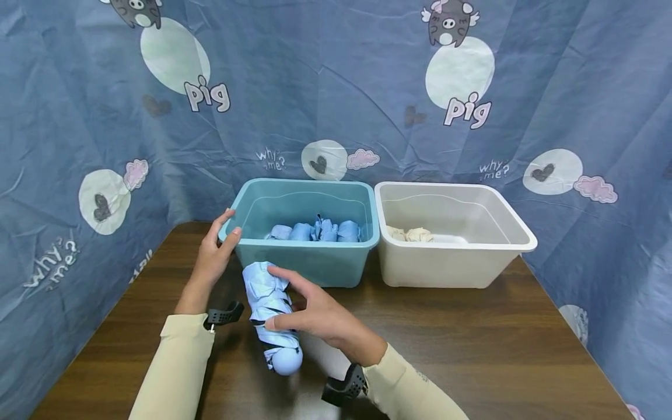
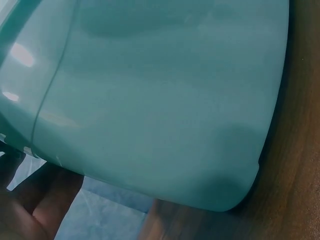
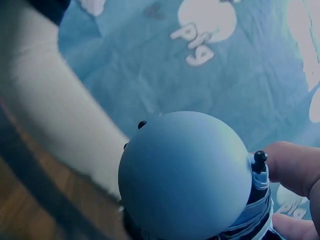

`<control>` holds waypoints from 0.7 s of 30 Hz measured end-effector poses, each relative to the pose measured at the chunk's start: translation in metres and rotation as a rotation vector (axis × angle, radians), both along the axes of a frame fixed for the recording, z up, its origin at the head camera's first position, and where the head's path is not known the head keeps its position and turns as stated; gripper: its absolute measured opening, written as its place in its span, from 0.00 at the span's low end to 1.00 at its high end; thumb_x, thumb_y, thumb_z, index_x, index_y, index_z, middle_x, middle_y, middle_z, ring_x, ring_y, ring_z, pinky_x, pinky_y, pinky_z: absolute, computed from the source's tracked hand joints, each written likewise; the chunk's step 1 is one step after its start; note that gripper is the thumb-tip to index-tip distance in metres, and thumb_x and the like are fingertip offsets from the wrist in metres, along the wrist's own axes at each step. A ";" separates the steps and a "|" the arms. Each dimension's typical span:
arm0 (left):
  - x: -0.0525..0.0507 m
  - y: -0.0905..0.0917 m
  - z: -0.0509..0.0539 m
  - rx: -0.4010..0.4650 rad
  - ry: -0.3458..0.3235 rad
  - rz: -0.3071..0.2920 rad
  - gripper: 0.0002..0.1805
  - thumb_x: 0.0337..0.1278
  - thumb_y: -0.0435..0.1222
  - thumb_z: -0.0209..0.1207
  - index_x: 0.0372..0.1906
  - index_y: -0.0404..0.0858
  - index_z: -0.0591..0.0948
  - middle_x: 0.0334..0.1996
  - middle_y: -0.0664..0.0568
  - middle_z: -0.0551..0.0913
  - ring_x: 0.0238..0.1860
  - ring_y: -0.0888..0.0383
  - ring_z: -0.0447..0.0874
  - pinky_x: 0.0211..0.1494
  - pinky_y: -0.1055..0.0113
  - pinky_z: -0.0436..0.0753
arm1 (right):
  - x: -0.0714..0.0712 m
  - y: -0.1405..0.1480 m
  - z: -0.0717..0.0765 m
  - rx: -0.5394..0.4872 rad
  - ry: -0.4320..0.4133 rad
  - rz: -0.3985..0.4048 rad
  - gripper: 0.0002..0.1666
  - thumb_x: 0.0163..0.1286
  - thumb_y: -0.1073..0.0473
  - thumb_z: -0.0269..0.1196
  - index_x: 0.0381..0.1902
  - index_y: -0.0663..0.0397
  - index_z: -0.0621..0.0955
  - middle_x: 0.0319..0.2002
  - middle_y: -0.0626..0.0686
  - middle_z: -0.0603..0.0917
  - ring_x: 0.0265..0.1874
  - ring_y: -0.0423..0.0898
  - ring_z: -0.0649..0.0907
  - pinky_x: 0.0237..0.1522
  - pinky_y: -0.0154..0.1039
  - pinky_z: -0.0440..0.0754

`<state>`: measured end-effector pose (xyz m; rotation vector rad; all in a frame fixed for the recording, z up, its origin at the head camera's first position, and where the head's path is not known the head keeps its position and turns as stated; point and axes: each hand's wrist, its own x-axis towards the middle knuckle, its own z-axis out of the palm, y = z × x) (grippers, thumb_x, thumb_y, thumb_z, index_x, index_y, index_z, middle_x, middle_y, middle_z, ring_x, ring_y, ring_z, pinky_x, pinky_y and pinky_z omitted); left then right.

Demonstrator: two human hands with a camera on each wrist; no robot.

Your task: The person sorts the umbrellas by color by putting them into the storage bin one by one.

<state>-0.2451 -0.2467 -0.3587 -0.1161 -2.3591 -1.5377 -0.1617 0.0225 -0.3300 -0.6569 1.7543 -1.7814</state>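
A light blue folded umbrella (image 1: 273, 318) is held above the table, in front of the teal bin (image 1: 304, 256). My right hand (image 1: 320, 312) grips its side between thumb and fingers. The umbrella's round handle end (image 3: 185, 175) fills the middle of the right wrist view, with dark ribs beside it. At the bin's left corner, my left hand (image 1: 217, 245) holds the rim. The left wrist view shows some of its fingers (image 2: 55, 200) by the bin's edge. Inside the teal bin lie several rolled blue bundles (image 1: 315, 230), partly hidden by its front wall.
A white bin (image 1: 446, 265) stands to the right, close beside the teal one. Cream-coloured bundles (image 1: 417, 234) lie in its left part. Both bins stand on the brown wooden table (image 1: 462, 344), before a blue printed curtain (image 1: 346, 76).
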 end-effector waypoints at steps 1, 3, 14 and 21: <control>0.000 0.000 0.000 -0.004 -0.003 0.004 0.32 0.69 0.48 0.52 0.74 0.48 0.61 0.76 0.54 0.52 0.71 0.45 0.55 0.66 0.43 0.61 | 0.000 0.001 0.005 -0.012 0.001 0.007 0.46 0.57 0.61 0.71 0.67 0.20 0.67 0.64 0.39 0.67 0.60 0.44 0.70 0.59 0.42 0.71; 0.000 0.000 0.000 -0.011 -0.005 0.008 0.32 0.68 0.48 0.52 0.74 0.48 0.61 0.76 0.54 0.52 0.71 0.45 0.55 0.66 0.44 0.60 | -0.001 0.002 0.016 -0.029 -0.005 0.012 0.46 0.58 0.62 0.71 0.67 0.20 0.67 0.63 0.41 0.67 0.60 0.46 0.70 0.58 0.43 0.72; -0.001 -0.002 0.000 -0.013 -0.010 0.011 0.32 0.69 0.49 0.52 0.74 0.50 0.60 0.76 0.55 0.52 0.70 0.47 0.57 0.65 0.44 0.63 | -0.035 0.000 0.058 -0.052 -0.031 -0.094 0.45 0.58 0.60 0.71 0.66 0.17 0.67 0.63 0.50 0.67 0.56 0.50 0.73 0.47 0.47 0.79; -0.003 -0.004 -0.003 -0.022 -0.005 0.022 0.32 0.68 0.50 0.52 0.74 0.50 0.61 0.76 0.53 0.53 0.72 0.44 0.54 0.68 0.41 0.58 | -0.069 -0.011 0.081 -0.104 -0.064 -0.163 0.45 0.59 0.62 0.70 0.68 0.20 0.66 0.59 0.53 0.69 0.50 0.52 0.78 0.44 0.47 0.81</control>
